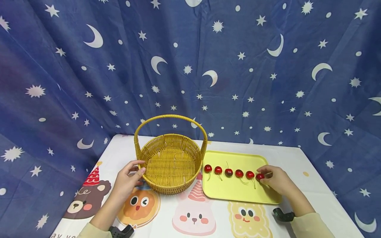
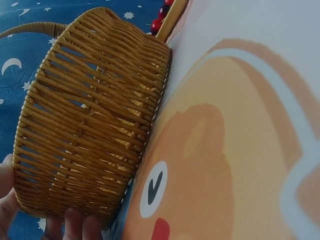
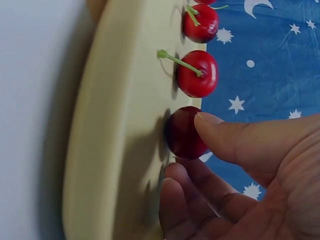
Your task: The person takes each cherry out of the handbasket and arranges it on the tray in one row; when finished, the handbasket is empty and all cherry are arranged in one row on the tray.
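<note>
A yellow woven basket point(image 1: 169, 188) with a tall arched handle stands at the centre left. At its left side my left hand point(image 1: 128, 178) holds the rim, thumb and fingers bent about the edge; in the left wrist view several fingertips point(image 2: 73, 225) lie against the weave. To the right, a pale yellow tray point(image 1: 235, 195) carries a row of red cherries, some with green stems. My right hand point(image 1: 276, 178) pinches the rightmost cherry point(image 3: 185, 132) between thumb and fingers, close above the tray surface. Beside it sits another cherry point(image 3: 197, 74) with its stem showing.
A white tablecloth point(image 1: 166, 224) with cartoon prints covers the table. Behind it hangs a blue curtain point(image 1: 190, 82) with moons and stars. The basket's right side is close against the tray's left edge. Black bands point(image 1: 282, 215) sit at both wrists.
</note>
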Demonstrator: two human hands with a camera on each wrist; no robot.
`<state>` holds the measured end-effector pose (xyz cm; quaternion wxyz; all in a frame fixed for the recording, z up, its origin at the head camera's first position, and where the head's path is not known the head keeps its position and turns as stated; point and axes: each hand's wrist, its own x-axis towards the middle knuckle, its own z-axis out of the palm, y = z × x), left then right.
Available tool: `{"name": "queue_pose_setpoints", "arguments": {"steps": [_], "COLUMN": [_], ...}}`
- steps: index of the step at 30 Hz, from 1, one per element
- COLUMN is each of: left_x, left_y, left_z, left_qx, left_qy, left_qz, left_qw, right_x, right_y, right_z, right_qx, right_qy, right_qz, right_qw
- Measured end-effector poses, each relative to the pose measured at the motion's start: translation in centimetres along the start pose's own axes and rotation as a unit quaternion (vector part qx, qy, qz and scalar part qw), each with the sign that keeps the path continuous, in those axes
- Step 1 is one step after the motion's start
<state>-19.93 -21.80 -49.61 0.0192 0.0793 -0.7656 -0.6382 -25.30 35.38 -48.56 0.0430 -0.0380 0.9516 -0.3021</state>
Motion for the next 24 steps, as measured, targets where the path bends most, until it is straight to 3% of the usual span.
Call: {"name": "queue_pose_setpoints", "arguments": {"steps": [7,14,18,24], "left_x": [0.0,-0.3,-0.9,-2.1], "left_y": [0.3,0.8,1.3,2.6], "left_z": [-0.1,-0.3,-0.5,-0.6], "left_qx": [0.027,0.093,0.168,0.273], "left_qy": [0.005,0.011,0.028,0.062], "left_qz": [0.006,0.016,0.038,0.077], "left_qw": [0.9996,0.9954,0.9848,0.9569], "right_x": [-0.5,-1.0,-1.4,-2.8], "right_y": [0.1,-0.1,-0.7,-3.0], "right_z": [-0.7,-1.3,-1.6,-2.0], "right_qx": [-0.010,-0.016,-0.019,-0.054], "right_qy": [0.010,0.021,0.032,0.066], "right_qz": [-0.013,-0.010,-0.004,-0.008], "right_qw": [0.9998,0.9996,0.9993,0.9963]}}
